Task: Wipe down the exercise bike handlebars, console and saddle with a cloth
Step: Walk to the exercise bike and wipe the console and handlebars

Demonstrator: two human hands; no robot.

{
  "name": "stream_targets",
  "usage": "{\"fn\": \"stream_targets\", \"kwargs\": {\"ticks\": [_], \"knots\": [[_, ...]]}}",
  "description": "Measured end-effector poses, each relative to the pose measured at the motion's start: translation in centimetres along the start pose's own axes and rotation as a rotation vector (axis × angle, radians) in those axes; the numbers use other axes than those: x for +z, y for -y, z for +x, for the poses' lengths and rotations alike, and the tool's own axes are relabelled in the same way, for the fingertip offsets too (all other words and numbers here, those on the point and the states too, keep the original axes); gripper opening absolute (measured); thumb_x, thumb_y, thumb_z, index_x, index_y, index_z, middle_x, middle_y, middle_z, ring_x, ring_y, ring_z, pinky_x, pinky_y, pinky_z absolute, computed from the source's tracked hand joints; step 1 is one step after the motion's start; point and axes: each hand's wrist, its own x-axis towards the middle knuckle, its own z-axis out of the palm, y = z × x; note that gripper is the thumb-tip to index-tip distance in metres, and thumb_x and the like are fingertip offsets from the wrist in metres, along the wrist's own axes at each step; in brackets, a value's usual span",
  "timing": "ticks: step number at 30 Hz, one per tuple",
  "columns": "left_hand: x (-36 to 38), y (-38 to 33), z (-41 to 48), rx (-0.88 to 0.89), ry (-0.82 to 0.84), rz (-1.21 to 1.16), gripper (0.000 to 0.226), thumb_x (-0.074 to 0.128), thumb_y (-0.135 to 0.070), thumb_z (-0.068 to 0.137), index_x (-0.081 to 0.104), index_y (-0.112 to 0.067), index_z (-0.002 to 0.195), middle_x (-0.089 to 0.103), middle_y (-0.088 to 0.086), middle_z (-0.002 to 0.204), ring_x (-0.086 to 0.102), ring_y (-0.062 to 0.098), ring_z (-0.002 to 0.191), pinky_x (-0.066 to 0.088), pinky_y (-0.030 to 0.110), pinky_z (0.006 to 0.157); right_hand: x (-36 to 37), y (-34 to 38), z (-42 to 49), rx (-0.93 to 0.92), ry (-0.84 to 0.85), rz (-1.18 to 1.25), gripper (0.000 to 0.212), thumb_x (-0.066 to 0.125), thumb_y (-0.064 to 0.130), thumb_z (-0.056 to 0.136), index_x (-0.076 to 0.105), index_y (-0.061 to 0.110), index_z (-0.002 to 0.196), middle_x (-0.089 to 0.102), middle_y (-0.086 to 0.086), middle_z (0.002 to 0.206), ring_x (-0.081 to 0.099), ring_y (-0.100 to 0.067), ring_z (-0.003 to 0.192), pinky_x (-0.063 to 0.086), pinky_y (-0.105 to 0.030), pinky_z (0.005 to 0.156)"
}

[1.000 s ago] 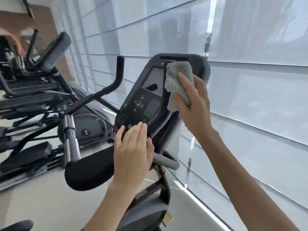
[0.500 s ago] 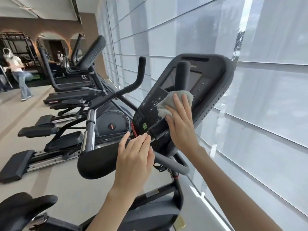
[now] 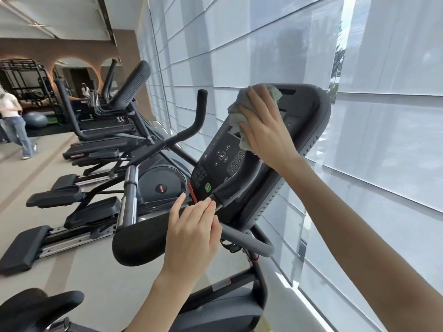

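Console (image 3: 304,130): mounted on the bike's mast, tilted back. Long axis is seen running from lower left to upper right, top edge toward the window blinds (image 3: 383,164), keypad face turned toward the saddle side.

Cloth (image 3: 237,111): grey, bunched, pressed onto the upper part of the console face, over the screen area, reaching up to the top edge.

Right hand (image 3: 266,130): laid flat on the cloth, fingers straight and slightly spread, pointing up along the console's long axis. The thumb is partly hidden by the cloth; whether it pinches a fold cannot be told.

Left hand (image 3: 191,231): fingers straight and held close together, tips touching the console's lower edge beside the red strip (image 3: 192,192). The thumb is held apart, pointing up. Nothing is gripped.

Handlebars: left horn (image 3: 200,109) rises upright beyond the console; padded left rest (image 3: 139,240) lies just left of the left hand; right grip bar (image 3: 249,240) curves out below the console.

Saddle (image 3: 36,307): bottom-left corner, partly cropped.

A row of other machines (image 3: 96,152) is lined up along the windows on the left. A person (image 3: 14,121) is seen far back.
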Motion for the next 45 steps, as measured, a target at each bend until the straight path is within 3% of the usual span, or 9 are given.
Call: {"fn": "stream_targets", "kwargs": {"ticks": [4,11,18,22,29,34,40,43,45], "knots": [[0.2,0.0,0.0,-0.001,-0.024,-0.004,0.032,0.045,-0.02,0.091,0.073,-0.006,0.1,0.072,0.004,0.1,0.067,0.015,0.087,0.032,0.045,0.109,0.3,-0.1,1.8,0.061,-0.081,-0.008,0.027,0.043,0.01,0.097,0.063,-0.002,0.111,0.052,-0.025,0.128,0.041,-0.045,0.127,0.028,-0.057,0.109],[0.3,0.0,0.1,-0.001,-0.051,-0.015,0.032,0.045,-0.019,0.091,0.074,-0.006,0.098,0.073,0.004,0.098,0.067,0.015,0.085,0.032,0.044,0.109,0.5,4.4,-5.4,0.222,-0.005,0.162,0.038,0.045,-0.004,0.091,0.049,-0.009,0.128,0.02,-0.03,0.147,0.011,-0.049,0.138,0.024,-0.065,0.108],[0.2,0.2,0.2,0.005,-0.052,-0.032,0.03,0.047,-0.016,0.09,0.074,-0.006,0.098,0.073,0.004,0.097,0.067,0.016,0.084,0.032,0.044,0.109,-0.2,2.6,-3.7,-0.047,0.026,-0.137,0.03,0.048,0.004,0.093,0.057,-0.013,0.116,0.045,-0.031,0.132,0.024,-0.053,0.132,0.028,-0.064,0.105],[0.1,0.4,0.2,0.01,-0.048,-0.047,0.029,0.048,-0.016,0.089,0.073,-0.006,0.099,0.073,0.003,0.098,0.067,0.016,0.084,0.033,0.045,0.108,-0.6,0.6,0.9,0.051,0.048,-0.131,0.033,0.046,0.01,0.093,0.058,-0.006,0.119,0.044,-0.031,0.135,0.034,-0.053,0.128,0.027,-0.057,0.109],[0.0,0.5,0.1,0.004,-0.04,-0.075,0.03,0.048,-0.016,0.089,0.074,-0.006,0.099,0.073,0.003,0.097,0.067,0.015,0.083,0.033,0.043,0.109,-0.6,-0.1,4.3,0.322,0.056,0.078,0.022,0.05,0.02,0.087,0.063,0.003,0.081,0.061,-0.014,0.094,0.052,-0.034,0.088,0.041,-0.037,0.085],[0.0,0.5,0.0,0.0,-0.03,-0.08,0.029,0.048,-0.015,0.089,0.074,-0.006,0.099,0.073,0.004,0.099,0.067,0.015,0.085,0.032,0.043,0.11,1.0,2.5,3.0,0.466,-0.159,-0.107,0.03,0.046,0.002,0.087,0.065,0.007,0.11,0.055,-0.023,0.118,0.054,-0.037,0.094,0.043,-0.038,0.084],[-0.2,0.4,0.0,-0.002,-0.003,-0.065,0.029,0.048,-0.015,0.089,0.073,-0.005,0.101,0.072,0.005,0.1,0.067,0.016,0.086,0.033,0.044,0.109,1.3,5.4,-1.9,0.48,-0.174,0.03,0.053,0.048,-0.005,0.088,0.036,-0.001,0.139,0.032,-0.032,0.137,0.051,-0.046,0.111,0.047,-0.044,0.089],[-0.2,0.3,0.0,-0.002,0.006,-0.059,0.03,0.048,-0.016,0.089,0.073,-0.005,0.101,0.072,0.005,0.101,0.067,0.016,0.087,0.032,0.044,0.109,1.2,6.6,-5.2,0.632,-0.141,0.454,0.06,0.042,0.01,0.096,0.015,0.02,0.148,0.046,-0.003,0.119,0.045,-0.003,0.103,0.039,-0.012,0.089],[-0.2,0.3,0.0,0.001,0.007,-0.054,0.03,0.048,-0.017,0.089,0.073,-0.005,0.101,0.072,0.005,0.1,0.067,0.016,0.087,0.031,0.044,0.11,1.6,7.5,-7.0,0.739,-0.089,0.52,0.059,0.035,0.023,0.099,0.005,0.023,0.15,0.045,-0.004,0.114,0.039,0.002,0.091,0.031,0.0,0.082]]}}
